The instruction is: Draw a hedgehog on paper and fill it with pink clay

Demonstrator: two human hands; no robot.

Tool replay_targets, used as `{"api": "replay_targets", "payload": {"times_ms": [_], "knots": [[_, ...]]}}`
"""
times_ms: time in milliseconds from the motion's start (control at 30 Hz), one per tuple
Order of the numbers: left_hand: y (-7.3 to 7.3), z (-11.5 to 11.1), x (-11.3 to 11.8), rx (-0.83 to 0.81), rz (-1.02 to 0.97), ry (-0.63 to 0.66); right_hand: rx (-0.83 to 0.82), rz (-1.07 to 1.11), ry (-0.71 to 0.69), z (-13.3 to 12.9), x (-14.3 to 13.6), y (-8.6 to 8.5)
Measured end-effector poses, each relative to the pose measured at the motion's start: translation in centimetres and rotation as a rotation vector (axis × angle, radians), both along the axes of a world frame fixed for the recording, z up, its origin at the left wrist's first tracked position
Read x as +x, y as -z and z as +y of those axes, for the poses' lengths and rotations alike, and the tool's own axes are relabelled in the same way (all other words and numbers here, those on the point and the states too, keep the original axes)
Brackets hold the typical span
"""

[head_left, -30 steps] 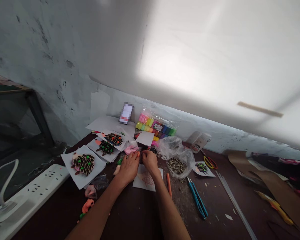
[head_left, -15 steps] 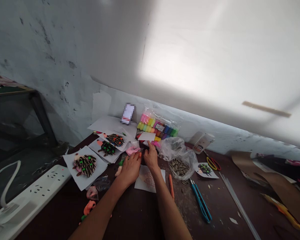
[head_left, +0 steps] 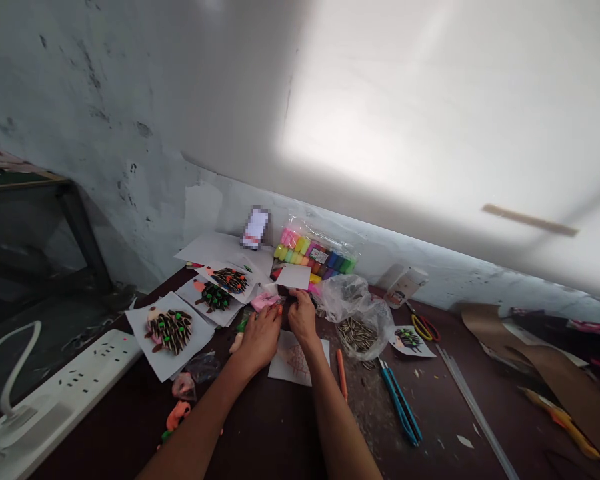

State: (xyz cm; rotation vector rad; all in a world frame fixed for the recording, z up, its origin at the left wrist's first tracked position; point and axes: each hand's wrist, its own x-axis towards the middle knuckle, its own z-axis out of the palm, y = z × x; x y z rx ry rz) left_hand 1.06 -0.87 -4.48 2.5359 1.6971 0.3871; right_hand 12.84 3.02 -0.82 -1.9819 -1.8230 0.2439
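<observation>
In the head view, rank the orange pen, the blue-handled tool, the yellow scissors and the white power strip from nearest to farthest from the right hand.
From the right hand:
1. Orange pen, just right of the right forearm.
2. Blue-handled tool, further right on the table.
3. Yellow scissors, right, beyond the seed bag.
4. White power strip, far left at the table edge.

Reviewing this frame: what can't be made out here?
- What the left hand and right hand pinch between them: head view, a small dark item hidden by the fingers; each grip unclear.
- Card against the wall: pixelated.
- Drawing on the paper under the right wrist: partly covered, too small.
- White bottle: label too small.
</observation>
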Motion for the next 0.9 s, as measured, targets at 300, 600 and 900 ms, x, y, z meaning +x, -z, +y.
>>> {"api": "replay_targets", "payload": {"times_ms": [300,600,900], "knots": [[-0.4,-0.1,-0.1,-0.013,0.011,-0.005,-0.152,-0.162,0.153,-1.0,1.3,-0.8],[-0.6,-0.1,-0.2,-0.048,0.026,-0.001,-0.209,-0.235,0.171,-0.9,1.4,-1.2],[-0.1,0.0,0.0,-0.025,0.023,-0.009,-0.237,-0.300,0.083,-0.6,1.2,-1.4]]}}
